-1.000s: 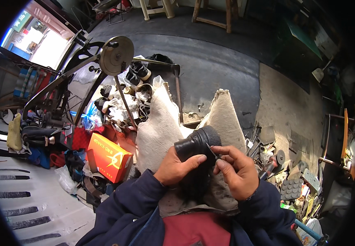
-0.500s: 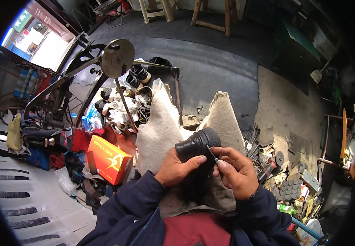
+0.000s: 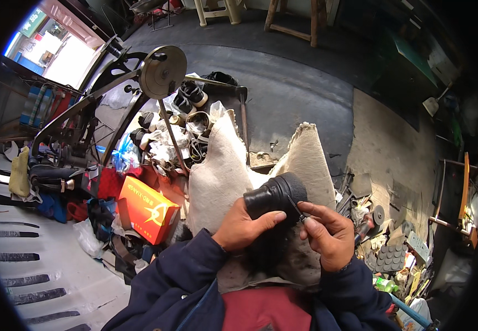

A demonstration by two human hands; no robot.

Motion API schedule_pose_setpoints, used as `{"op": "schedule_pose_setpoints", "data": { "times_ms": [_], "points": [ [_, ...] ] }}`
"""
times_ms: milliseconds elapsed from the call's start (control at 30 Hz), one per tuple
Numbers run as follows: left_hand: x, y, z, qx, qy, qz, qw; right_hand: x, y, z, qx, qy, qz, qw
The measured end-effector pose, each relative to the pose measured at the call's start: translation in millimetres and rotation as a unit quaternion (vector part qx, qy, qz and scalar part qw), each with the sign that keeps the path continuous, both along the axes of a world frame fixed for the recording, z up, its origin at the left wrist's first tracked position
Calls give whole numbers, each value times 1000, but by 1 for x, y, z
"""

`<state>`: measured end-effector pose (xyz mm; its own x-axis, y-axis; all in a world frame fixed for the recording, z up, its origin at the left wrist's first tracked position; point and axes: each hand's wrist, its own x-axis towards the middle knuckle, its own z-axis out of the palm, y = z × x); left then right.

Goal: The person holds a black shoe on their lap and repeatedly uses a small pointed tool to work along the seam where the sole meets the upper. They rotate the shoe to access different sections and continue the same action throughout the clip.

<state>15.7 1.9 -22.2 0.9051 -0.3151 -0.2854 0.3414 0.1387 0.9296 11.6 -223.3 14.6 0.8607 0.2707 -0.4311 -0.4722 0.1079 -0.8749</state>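
A black leather shoe with a dark grey rough sole lies tilted above my lap. My left hand is closed round its near left side, thumb along the leather. Between the thumb and fingers of my right hand is a thin, pointed metal tool like an awl. Its tip lies against the edge of the shoe near the sole; whether it pierces the material I cannot tell. Beneath the shoe, a pale cloth covers my knees, and dark fluffy material shows below it, partly in shadow.
An iron hand-cranked machine with a round wheel stands at the left. Piled shoes and bags lie beyond it. An orange box sits left of my knees. Loose tools and scraps litter the right side. A wooden stool stands at the back.
The shoe and both hands sit slightly further right and lower in the picture, as the whole view has shifted a little. The right hand keeps its pinch on the tool, now lying closer along the shoe.
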Motion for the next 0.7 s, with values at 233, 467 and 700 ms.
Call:
{"op": "schedule_pose_setpoints", "data": {
  "times_ms": [233,467,700],
  "points": [
    [1,-3,0,-35,-36,22,998,15,-30,23,12,-20,-78,997],
    [0,-1,3,-29,-30,11,999,10,-9,20,-88,-95,110,985],
    [1,1,1,-9,-29,-1,1000,16,-7,19,-91,-139,132,977]
  ]
}}
